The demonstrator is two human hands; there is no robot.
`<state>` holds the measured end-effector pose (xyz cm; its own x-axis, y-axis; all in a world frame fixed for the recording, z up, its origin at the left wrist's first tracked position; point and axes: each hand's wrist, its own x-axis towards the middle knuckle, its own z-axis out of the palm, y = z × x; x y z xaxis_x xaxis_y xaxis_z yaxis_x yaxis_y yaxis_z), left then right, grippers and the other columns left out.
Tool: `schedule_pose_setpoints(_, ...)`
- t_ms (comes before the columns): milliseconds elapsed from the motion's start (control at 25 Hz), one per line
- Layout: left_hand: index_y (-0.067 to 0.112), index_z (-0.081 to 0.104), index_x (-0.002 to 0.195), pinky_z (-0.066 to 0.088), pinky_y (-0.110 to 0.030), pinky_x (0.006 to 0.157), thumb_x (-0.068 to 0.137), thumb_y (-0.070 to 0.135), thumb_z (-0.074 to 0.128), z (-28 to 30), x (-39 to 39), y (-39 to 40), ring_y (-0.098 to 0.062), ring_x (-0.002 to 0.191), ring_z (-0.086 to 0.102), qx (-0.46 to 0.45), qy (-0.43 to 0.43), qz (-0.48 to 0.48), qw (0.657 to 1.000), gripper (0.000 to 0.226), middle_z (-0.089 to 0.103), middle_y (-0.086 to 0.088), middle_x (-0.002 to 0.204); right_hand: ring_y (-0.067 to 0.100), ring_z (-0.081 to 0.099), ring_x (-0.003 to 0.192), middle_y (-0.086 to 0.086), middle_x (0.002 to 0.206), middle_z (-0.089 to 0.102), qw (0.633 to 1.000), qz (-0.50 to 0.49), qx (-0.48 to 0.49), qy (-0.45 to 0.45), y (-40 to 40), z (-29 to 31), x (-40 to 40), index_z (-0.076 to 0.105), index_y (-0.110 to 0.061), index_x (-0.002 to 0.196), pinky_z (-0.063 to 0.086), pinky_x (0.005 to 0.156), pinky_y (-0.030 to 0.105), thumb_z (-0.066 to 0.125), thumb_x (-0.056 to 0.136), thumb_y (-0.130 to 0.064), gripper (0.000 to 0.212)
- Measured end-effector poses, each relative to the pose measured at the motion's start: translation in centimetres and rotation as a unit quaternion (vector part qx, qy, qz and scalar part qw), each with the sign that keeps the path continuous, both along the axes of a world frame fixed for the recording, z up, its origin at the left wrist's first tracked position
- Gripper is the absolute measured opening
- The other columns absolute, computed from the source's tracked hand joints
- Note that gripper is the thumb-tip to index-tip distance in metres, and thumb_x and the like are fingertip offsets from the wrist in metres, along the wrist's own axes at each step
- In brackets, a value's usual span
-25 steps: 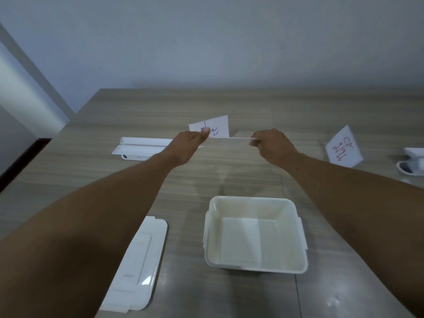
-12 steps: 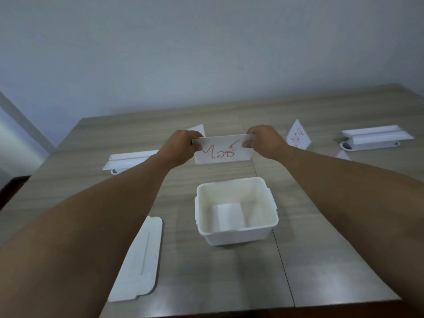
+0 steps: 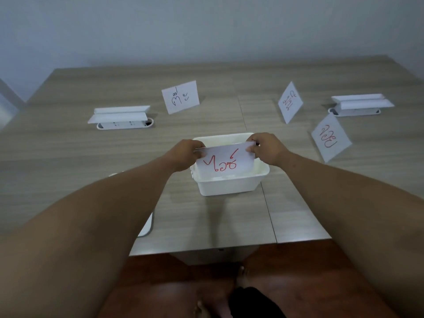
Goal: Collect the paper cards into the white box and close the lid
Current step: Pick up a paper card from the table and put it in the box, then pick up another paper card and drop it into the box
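Observation:
A white paper card (image 3: 226, 162) with red handwriting hangs upright over the open white box (image 3: 227, 187). My left hand (image 3: 185, 154) pinches its top left corner and my right hand (image 3: 267, 149) pinches its top right corner. The card's lower edge sits at or just inside the box opening. Three more folded cards stand on the table: one with green writing (image 3: 180, 96) behind the box, one (image 3: 290, 102) at the back right, one with red writing (image 3: 330, 137) to the right. The white lid (image 3: 146, 227) lies left of the box, mostly hidden by my left forearm.
Two white flip-up socket units are set into the wooden table, one at the back left (image 3: 121, 117) and one at the back right (image 3: 360, 105). The table's near edge (image 3: 206, 247) lies just below the box. A brown floor and my feet show beneath.
Both hands have brought the red-lettered card nearer and lower, from behind the box to over its opening. The head camera has tilted down, showing more cards and the floor.

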<state>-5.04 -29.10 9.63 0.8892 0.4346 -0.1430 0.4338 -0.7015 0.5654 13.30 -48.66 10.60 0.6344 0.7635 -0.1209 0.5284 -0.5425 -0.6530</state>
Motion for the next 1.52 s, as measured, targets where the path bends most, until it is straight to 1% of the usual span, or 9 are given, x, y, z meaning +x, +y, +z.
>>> schedule_pose_setpoints(80, 0.01, 0.071, 0.103, 0.046, -0.034, 0.078, 0.095, 0.027, 0.055, -1.3, 0.1, -0.4, -0.028, 0.092, 0.061, 0.016, 0.045, -0.028, 0.998, 0.025, 0.069, -0.009, 0.102, 0.028, 0.06, 0.08, 0.012, 0.091, 0.067, 0.999, 0.018, -0.039, -0.019, -0.8, -1.9, 0.1, 0.069, -0.008, 0.09, 0.048, 0.07, 0.033, 0.062, 0.088, -0.012, 0.008)
schedule_pose_setpoints(280, 0.011, 0.068, 0.107, 0.04, -0.03, 0.082, 0.1, 0.028, 0.047, -4.6, 1.2, -1.7, -0.03, 0.105, 0.057, 0.032, 0.14, -0.083, 0.986, 0.028, 0.068, -0.01, 0.11, 0.028, 0.057, 0.097, 0.007, 0.108, 0.066, 0.985, 0.088, -0.146, -0.039, -1.7, -5.6, 1.7, 0.065, -0.011, 0.117, 0.045, 0.084, 0.032, 0.045, 0.098, -0.016, 0.028)
schedule_pose_setpoints(440, 0.014, 0.069, 0.108, 0.032, -0.037, 0.113, 0.099, 0.024, 0.045, -5.3, 2.0, -1.9, -0.029, 0.128, 0.05, 0.071, 0.224, -0.139, 0.962, 0.028, 0.07, -0.006, 0.115, 0.03, 0.058, 0.113, 0.01, 0.125, 0.065, 0.949, 0.191, -0.243, -0.058, -0.9, -6.4, 2.4, 0.067, -0.007, 0.116, 0.046, 0.098, 0.038, 0.048, 0.096, -0.011, 0.028)
schedule_pose_setpoints(560, 0.023, 0.073, 0.11, 0.047, -0.036, 0.103, 0.091, 0.032, 0.055, -4.3, 3.0, -1.2, -0.02, 0.114, 0.062, 0.069, 0.189, -0.104, 0.974, 0.027, 0.073, 0.004, 0.116, 0.023, 0.056, 0.121, 0.004, 0.132, 0.063, 0.929, 0.213, -0.299, -0.048, 0.6, -5.9, 3.6, 0.068, -0.012, 0.119, 0.045, 0.104, 0.035, 0.06, 0.087, -0.013, 0.032)
schedule_pose_setpoints(680, 0.022, 0.073, 0.111, 0.049, -0.033, 0.098, 0.093, 0.036, 0.053, -1.8, 4.7, 0.9, -0.02, 0.109, 0.065, 0.076, 0.117, -0.047, 0.989, 0.031, 0.072, 0.002, 0.118, 0.018, 0.054, 0.126, -0.001, 0.136, 0.06, 0.951, 0.171, -0.255, -0.019, 2.8, -3.8, 5.6, 0.066, -0.015, 0.121, 0.043, 0.107, 0.03, 0.06, 0.083, -0.012, 0.039)
schedule_pose_setpoints(800, 0.018, 0.072, 0.115, 0.048, -0.034, 0.101, 0.096, 0.03, 0.048, 0.9, 6.4, 4.3, -0.023, 0.117, 0.062, 0.093, 0.079, 0.013, 0.992, 0.033, 0.07, -0.001, 0.123, 0.019, 0.054, 0.125, 0.003, 0.134, 0.061, 0.963, 0.165, -0.201, -0.07, 5.7, -1.0, 8.1, 0.067, -0.011, 0.119, 0.041, 0.104, 0.026, 0.052, 0.085, -0.007, 0.038)
schedule_pose_setpoints(1080, 0.013, 0.072, 0.105, 0.05, -0.036, 0.092, 0.094, 0.028, 0.04, 5.2, 9.9, 17.3, -0.033, 0.109, 0.062, 0.209, 0.127, 0.072, 0.967, 0.037, 0.07, -0.011, 0.119, 0.024, 0.045, 0.134, 0.008, 0.145, 0.05, 0.964, 0.158, -0.17, -0.131, 16.3, 3.0, 13.6, 0.053, -0.01, 0.134, 0.033, 0.112, 0.03, 0.048, 0.092, -0.01, 0.042)
schedule_pose_setpoints(1360, 0.008, 0.058, 0.129, 0.044, -0.04, 0.104, 0.095, 0.032, 0.046, 2.0, 15.5, 31.9, -0.032, 0.127, 0.052, 0.205, 0.149, 0.086, 0.964, 0.043, 0.057, -0.014, 0.137, 0.024, 0.029, 0.145, 0.01, 0.157, 0.03, 0.969, 0.128, -0.177, -0.116, 30.3, 0.2, 17.6, 0.03, -0.01, 0.148, 0.023, 0.118, 0.032, 0.054, 0.091, -0.017, 0.063)
schedule_pose_setpoints(1520, 0.009, 0.044, 0.141, 0.042, -0.043, 0.108, 0.093, 0.034, 0.055, -2.3, 18.8, 37.1, -0.034, 0.132, 0.047, 0.144, 0.14, 0.099, 0.975, 0.056, 0.047, -0.015, 0.145, 0.026, 0.025, 0.146, 0.006, 0.16, 0.022, 0.97, 0.116, -0.171, -0.129, 37.5, -3.2, 18.7, 0.025, -0.014, 0.15, 0.026, 0.118, 0.037, 0.057, 0.087, -0.017, 0.07)
